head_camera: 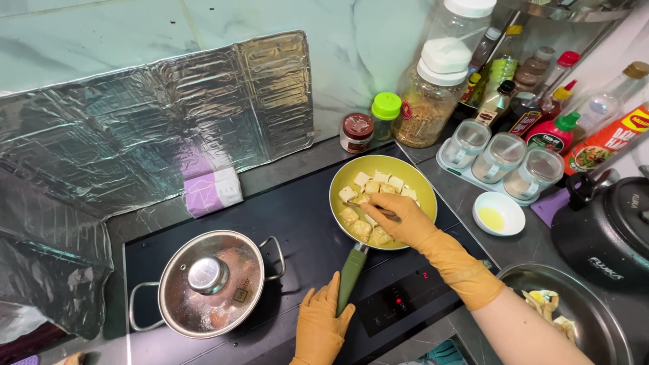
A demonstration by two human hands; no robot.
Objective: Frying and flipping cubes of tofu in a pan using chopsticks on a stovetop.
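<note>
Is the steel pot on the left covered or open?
Covered: a glass lid with a metal knob sits on the steel pot.

One green-handled frying pan (405, 177) at three o'clock, one lidded steel pot (209, 282) at seven — three clear lidded canisters (500, 157), one small white bowl (499, 213), both at three.

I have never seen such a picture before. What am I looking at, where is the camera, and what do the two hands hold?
The single picture comes from a camera worn on a person's head, looking down at a stove. Both hands wear orange rubber gloves. The left hand holds the green handle of a frying pan with pale food cubes in it. The right hand holds a thin utensil over the cubes. Beside the pan stands a steel pot with a lid. Foil covers the wall. On the right are spice jars, sauce bottles and a small white bowl.
</note>
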